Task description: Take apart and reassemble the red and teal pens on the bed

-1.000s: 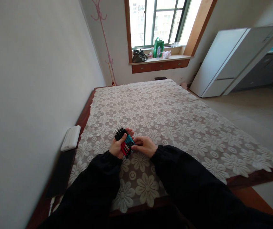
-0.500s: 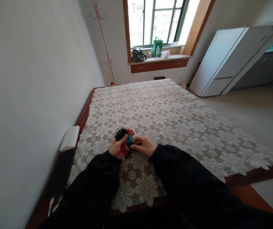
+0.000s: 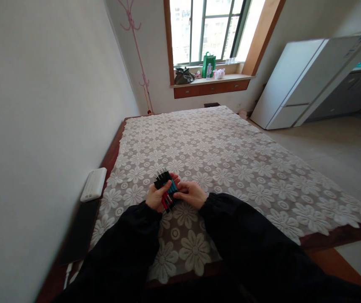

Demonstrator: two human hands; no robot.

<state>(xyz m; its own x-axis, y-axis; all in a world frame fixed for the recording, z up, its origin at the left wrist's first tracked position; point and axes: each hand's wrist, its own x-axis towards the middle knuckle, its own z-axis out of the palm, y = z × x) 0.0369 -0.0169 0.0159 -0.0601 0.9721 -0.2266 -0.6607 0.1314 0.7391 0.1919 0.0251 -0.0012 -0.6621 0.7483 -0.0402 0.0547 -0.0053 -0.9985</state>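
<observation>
A bundle of several pens (image 3: pixel 168 190), with black, red and blue parts and thin pale tips pointing away from me, is held just over the lace tablecloth (image 3: pixel 196 248). My left hand (image 3: pixel 156 198) is wrapped round it from the left, thumb across the top and fingertips showing on the far side. From the right, my right hand (image 3: pixel 193 193) pinches at the blue and black pens on the bundle's near right edge. Its fingertips are partly hidden, and single pens are hard to make out.
On the left table edge by the wall lie a white power bank (image 3: pixel 93 184) and a black flat panel (image 3: pixel 80 231) with a white cable (image 3: pixel 68 273). A pink coat stand (image 3: pixel 138 50), a window sill with bags (image 3: pixel 208 65) and a white fridge (image 3: pixel 303 80) stand beyond.
The view has tilted slightly, so everything sits a little lower in the picture. Both hands keep nearly the same grip on the pens.
</observation>
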